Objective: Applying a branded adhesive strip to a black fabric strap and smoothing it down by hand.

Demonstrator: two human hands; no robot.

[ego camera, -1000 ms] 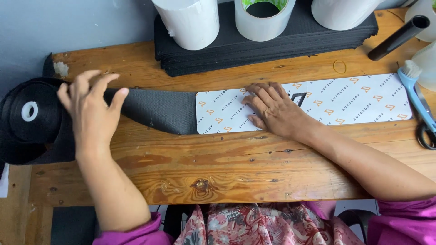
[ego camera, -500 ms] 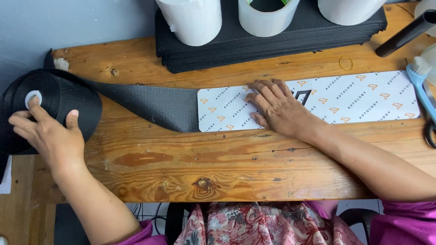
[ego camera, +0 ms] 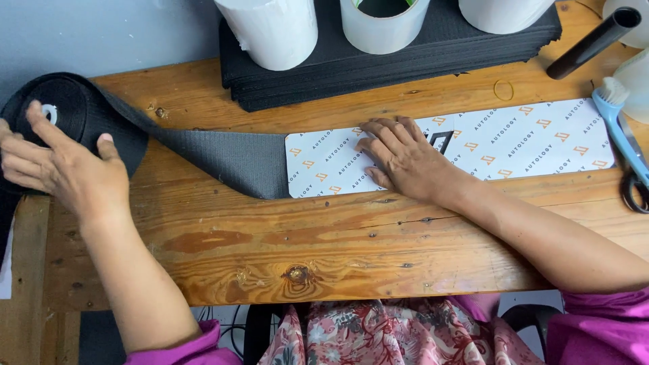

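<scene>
A big roll of black webbing (ego camera: 71, 111) lies at the left end of the wooden table (ego camera: 324, 236). My left hand (ego camera: 61, 169) rests spread on top of the roll. A dark strip (ego camera: 216, 159) runs from the roll toward the middle and ends under a long white printed card (ego camera: 527, 138). My right hand (ego camera: 402, 159) lies flat on the left part of that card, fingers together, pressing it down.
A stack of black sheets (ego camera: 378, 57) at the back carries white tape rolls (ego camera: 274, 27). A black tube (ego camera: 595, 40), a rubber band (ego camera: 503, 89), a blue-handled brush (ego camera: 618, 118) and scissors (ego camera: 635, 189) sit at the right.
My left hand moved left from the strip onto the roll, and the roll shifted further left, drawing out more strip. My right hand stayed on the card.
</scene>
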